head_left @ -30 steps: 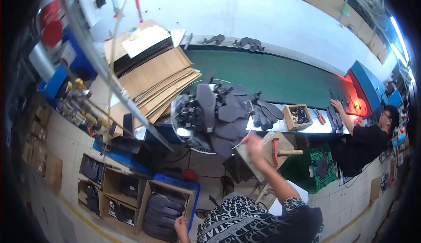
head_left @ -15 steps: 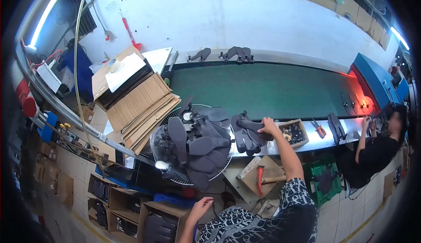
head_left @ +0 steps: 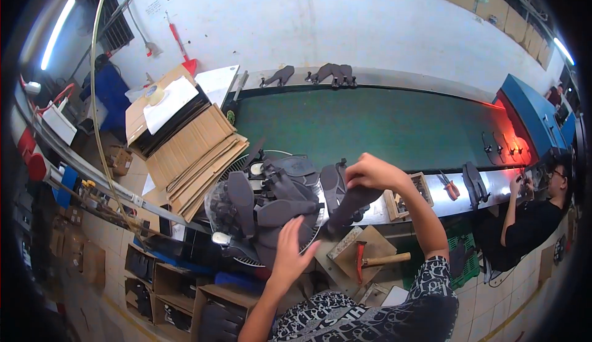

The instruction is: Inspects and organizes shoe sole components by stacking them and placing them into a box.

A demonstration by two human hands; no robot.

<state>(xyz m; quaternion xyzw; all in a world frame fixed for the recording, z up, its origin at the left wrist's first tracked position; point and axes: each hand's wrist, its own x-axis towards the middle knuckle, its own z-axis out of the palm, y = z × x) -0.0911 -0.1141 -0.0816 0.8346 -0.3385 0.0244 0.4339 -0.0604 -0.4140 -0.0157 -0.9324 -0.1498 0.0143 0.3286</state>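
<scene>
I am gripping a dark shoe sole (head_left: 351, 208) in my right hand (head_left: 373, 172); it is slanting down beneath my fingers. I am holding my left hand (head_left: 290, 255) open, fingers apart, at the near side of a pile of soles (head_left: 287, 212). A hammer (head_left: 372, 261) is lying nearer me than my right hand.

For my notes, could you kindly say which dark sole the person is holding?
The dark sole gripped in the right hand, tilted; those in the wire basket lie piled.

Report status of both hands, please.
Right hand: gripping dark sole-shaped piece. Left hand: open, empty, near pile of similar pieces. Hammer nearby, clear of both hands.
</scene>
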